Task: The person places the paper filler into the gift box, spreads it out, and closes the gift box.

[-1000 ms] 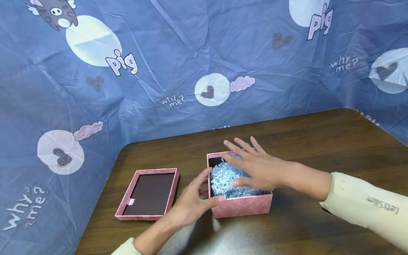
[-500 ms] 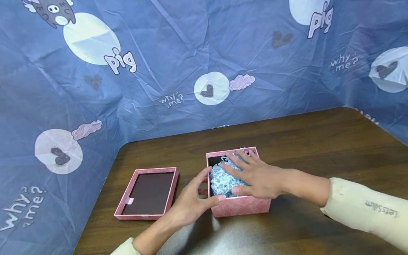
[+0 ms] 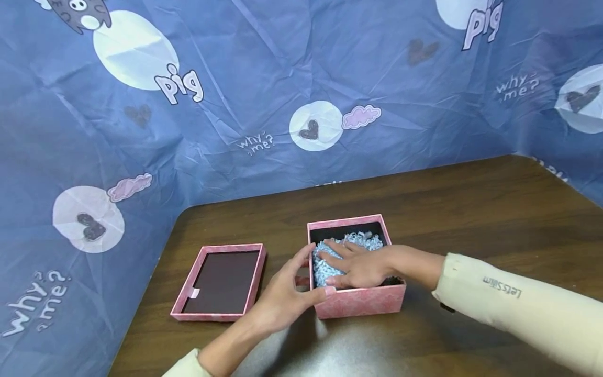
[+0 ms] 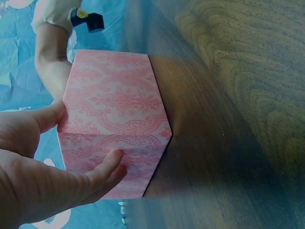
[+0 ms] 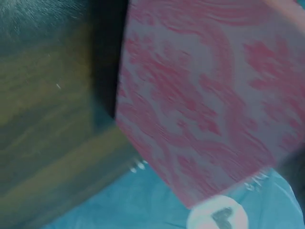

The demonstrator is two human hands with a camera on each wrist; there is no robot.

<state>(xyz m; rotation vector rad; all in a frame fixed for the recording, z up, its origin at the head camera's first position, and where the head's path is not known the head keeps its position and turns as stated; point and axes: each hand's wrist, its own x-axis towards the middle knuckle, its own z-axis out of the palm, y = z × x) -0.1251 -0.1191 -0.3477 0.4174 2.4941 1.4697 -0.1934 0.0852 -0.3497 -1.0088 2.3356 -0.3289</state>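
A pink patterned box point(image 3: 360, 303) stands uncovered on the table, with a dark inside and pale blue paper shreds point(image 3: 363, 241) in it. My left hand point(image 3: 285, 298) holds the box at its near left corner, the thumb at the front rim and the fingers along the left wall. In the left wrist view, the left fingers point(image 4: 107, 167) lie against the patterned wall. My right hand point(image 3: 360, 267) is inside the box, fingers spread and palm down, pressing on the shreds. The right wrist view shows the box's outer wall point(image 5: 190, 95) close up; the right hand is barely seen there.
Left of the box, the pink-rimmed lid point(image 3: 259, 280) lies inside up, with a small white tab on its left side. The brown wooden table point(image 3: 461, 209) reaches back to a blue printed cloth point(image 3: 235, 78) hanging behind and at the sides.
My right hand has come down from above the rim into the box and slid left, pushing the shreds lower and showing the back wall. The left hand has stayed at the corner.
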